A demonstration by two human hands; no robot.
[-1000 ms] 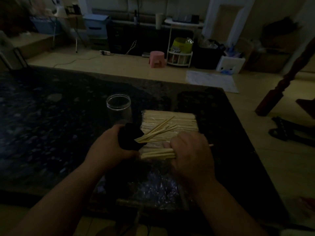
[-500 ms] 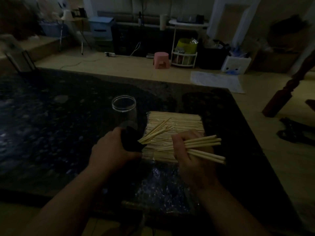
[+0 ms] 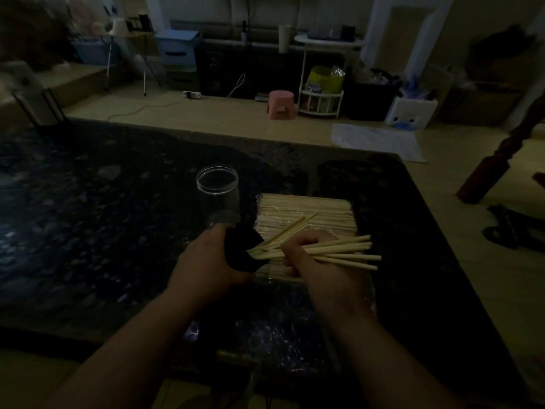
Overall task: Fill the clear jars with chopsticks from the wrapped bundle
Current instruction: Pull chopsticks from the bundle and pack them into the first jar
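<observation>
1. Dim light, dark speckled stone table (image 3: 88, 216). Detail is poor in the shadows.
2. Left hand (image 3: 211, 262): fingers curled round a dark object (image 3: 240, 250) held just above the near-left corner of the bundle (too dark to tell what it is). A few loose chopsticks (image 3: 295, 227) fan out of its right side, slanting up toward the far right.
3. Right hand (image 3: 317, 262): closed in a fist grip on a handful of chopsticks (image 3: 354, 247). Their long ends stick out to the right and their short ends point left at the dark object.
4. Wrapped bundle (image 3: 309, 209): lies flat on the table, sticks running left to right, directly under and beyond both hands.
5. Clear jar (image 3: 217, 187): upright, mouth open, just left of the bundle's far-left corner and beyond the left hand. No sticks visible in it.
6. Crinkled plastic wrap (image 3: 274, 332) lies on the near side of the table, between the forearms.
7. Floor beyond the table: a pink stool (image 3: 281, 104).
</observation>
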